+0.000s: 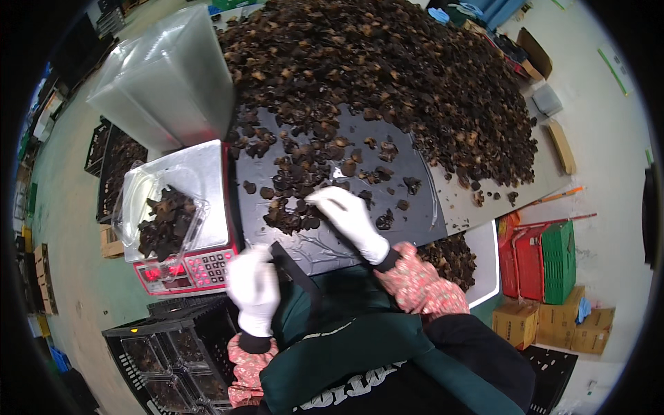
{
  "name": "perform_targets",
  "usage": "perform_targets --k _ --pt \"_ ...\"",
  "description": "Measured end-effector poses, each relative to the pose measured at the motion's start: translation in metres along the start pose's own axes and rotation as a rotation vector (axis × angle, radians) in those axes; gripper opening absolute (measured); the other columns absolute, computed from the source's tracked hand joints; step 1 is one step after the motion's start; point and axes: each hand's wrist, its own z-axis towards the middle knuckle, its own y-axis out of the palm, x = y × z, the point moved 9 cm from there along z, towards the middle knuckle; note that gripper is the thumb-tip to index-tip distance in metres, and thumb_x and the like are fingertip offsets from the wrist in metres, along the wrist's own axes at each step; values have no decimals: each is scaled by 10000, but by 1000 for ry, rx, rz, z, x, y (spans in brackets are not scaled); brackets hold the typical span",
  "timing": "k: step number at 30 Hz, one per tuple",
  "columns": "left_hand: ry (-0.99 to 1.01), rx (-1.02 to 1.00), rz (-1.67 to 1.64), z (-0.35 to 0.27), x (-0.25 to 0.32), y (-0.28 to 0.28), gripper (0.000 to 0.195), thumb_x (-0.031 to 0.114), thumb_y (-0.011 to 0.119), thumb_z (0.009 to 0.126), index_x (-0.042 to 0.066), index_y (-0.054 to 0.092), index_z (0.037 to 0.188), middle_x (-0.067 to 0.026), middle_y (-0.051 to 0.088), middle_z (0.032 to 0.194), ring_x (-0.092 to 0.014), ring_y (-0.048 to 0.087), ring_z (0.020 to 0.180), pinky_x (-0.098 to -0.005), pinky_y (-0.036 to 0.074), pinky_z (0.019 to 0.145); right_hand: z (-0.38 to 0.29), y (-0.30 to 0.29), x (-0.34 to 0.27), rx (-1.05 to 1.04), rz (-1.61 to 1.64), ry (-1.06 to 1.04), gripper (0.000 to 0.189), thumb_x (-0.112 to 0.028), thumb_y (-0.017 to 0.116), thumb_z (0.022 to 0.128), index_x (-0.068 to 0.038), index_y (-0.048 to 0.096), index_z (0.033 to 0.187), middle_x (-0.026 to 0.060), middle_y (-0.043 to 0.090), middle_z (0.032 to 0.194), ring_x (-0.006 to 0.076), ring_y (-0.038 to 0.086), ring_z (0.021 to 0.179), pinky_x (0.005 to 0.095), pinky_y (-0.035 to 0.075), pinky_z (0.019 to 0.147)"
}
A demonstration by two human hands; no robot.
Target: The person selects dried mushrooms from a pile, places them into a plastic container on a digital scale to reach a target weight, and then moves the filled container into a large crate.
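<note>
My right hand (348, 220), in a white glove, reaches over the dark sheet (415, 207). Its fingertips are at a small cluster of dark wood ear mushrooms (290, 215); whether they pinch a piece is hard to see. Blurred and also white-gloved, my left hand (253, 285) hovers by the front right corner of a red digital scale (207, 270), close to a dark strip (295, 267). On the scale's steel pan (212, 223) sits a clear plastic container (199, 215) with mushrooms (166, 220) in it.
A large mushroom heap (373, 67) covers the back of the table. Tall stacked clear containers (171, 83) stand behind the scale. Below left is a black crate (171, 342) of filled packs. A white tub (485, 270), red and green crates (557, 264) and cardboard boxes (555, 327) are at right.
</note>
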Motion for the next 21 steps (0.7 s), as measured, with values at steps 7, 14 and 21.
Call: perform_targets --k 7,14,21 --pt "-172 -792 -141 -121 -3 109 184 216 627 918 83 696 1025 -112 679 944 -307 667 870 -386 540 778 -91 -173 71 466 -174 326 151 -51 583 955 -6 709 1025 85 715 970 153 679 885 274 524 828" --pt "-497 -813 -69 -107 -22 97 282 249 575 969 26 677 1110 -166 694 1053 -341 672 969 -390 527 836 -39 -96 72 52 -938 -47 336 -332 689 848 -125 664 1112 85 610 917 267 558 897 417 404 766" --pt "-365 -600 -293 -50 36 145 206 134 620 939 52 677 1119 -104 669 938 -275 675 841 -335 531 759 -35 -150 83 275 -106 223 162 -178 684 879 -58 684 988 69 646 932 170 639 890 301 521 723"
